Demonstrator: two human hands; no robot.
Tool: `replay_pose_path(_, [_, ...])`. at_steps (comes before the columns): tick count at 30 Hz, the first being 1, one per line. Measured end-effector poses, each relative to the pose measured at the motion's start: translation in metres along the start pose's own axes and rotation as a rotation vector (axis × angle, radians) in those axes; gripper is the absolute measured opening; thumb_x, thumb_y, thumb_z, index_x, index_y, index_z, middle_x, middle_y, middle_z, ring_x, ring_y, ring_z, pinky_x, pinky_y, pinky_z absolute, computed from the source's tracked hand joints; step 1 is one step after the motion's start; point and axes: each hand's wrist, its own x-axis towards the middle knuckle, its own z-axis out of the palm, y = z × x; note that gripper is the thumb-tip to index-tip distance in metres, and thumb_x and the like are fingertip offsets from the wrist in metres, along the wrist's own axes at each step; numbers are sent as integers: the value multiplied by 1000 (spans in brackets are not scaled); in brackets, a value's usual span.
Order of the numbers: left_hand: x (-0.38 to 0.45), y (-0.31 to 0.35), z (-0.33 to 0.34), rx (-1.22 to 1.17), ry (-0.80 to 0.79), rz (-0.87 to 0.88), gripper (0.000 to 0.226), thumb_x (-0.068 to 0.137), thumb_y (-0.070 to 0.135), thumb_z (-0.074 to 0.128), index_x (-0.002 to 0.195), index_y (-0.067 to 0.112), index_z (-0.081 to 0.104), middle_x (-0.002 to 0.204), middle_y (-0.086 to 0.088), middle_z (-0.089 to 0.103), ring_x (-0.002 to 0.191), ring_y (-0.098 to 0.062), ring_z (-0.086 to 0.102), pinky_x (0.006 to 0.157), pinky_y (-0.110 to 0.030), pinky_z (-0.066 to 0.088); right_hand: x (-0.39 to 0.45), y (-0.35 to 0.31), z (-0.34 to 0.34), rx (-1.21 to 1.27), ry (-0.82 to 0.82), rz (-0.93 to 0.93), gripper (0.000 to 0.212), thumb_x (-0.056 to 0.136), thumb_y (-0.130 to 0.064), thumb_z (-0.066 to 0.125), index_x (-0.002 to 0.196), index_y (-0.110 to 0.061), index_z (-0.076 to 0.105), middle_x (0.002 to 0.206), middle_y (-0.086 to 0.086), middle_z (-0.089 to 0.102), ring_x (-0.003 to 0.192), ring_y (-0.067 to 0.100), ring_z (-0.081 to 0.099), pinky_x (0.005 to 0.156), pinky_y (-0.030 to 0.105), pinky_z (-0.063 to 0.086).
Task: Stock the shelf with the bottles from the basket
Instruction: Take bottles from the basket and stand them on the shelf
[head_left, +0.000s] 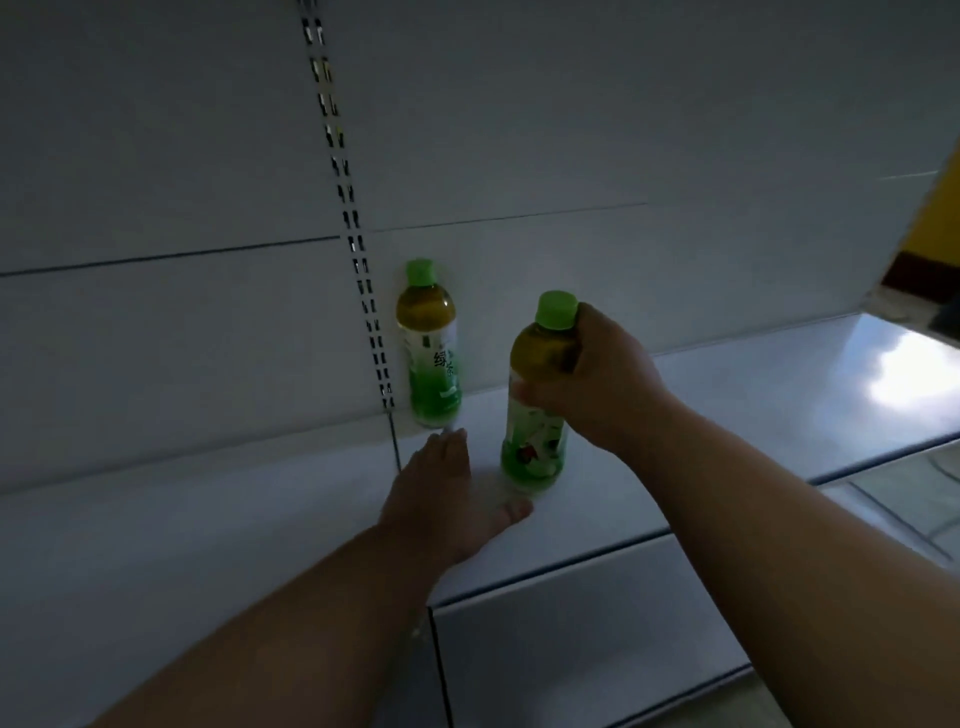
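Two green-capped tea bottles stand upright on a white shelf (727, 415). The far bottle (428, 358) is against the back panel, beside the slotted upright. The near bottle (537, 415) stands closer to the shelf's front, and my right hand (597, 384) grips it around the neck and shoulder from the right. My left hand (447, 499) lies flat on the shelf, fingers apart, just left of the near bottle's base and in front of the far bottle. The basket is out of view.
A slotted metal upright (358, 249) runs down the white back panel (571, 156). A shelf joint runs forward below it. A yellow and dark red surface (930, 244) shows at the right edge. A tiled floor (904, 499) is visible past the shelf's right front edge.
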Motion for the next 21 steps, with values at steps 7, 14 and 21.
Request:
replay_pose_path(7, [17, -16, 30, 193, 32, -37, 111, 83, 83, 27, 157, 6, -3, 165, -11, -10, 152, -23, -11, 122, -38, -6, 18, 17, 39, 131, 26, 47, 75, 70, -34, 87, 132, -29, 45, 106, -12, 62, 96, 11, 61, 82, 33, 54])
replay_pose_path(14, [18, -19, 30, 213, -4, -31, 111, 82, 85, 19, 156, 9, -10, 164, -11, -18, 150, -23, -19, 122, -40, -6, 4, 48, 73, -32, 94, 111, 59, 74, -38, 82, 122, -16, 57, 110, -2, 55, 101, 18, 57, 88, 38, 54])
replay_pose_path(21, [20, -18, 30, 212, -19, -55, 111, 82, 85, 21, 155, 9, -14, 163, -10, -20, 150, -21, -19, 122, -38, -8, 62, 43, 93, -91, 46, 88, 55, 79, -38, 79, 123, -14, 55, 117, 2, 57, 106, 21, 59, 89, 37, 54])
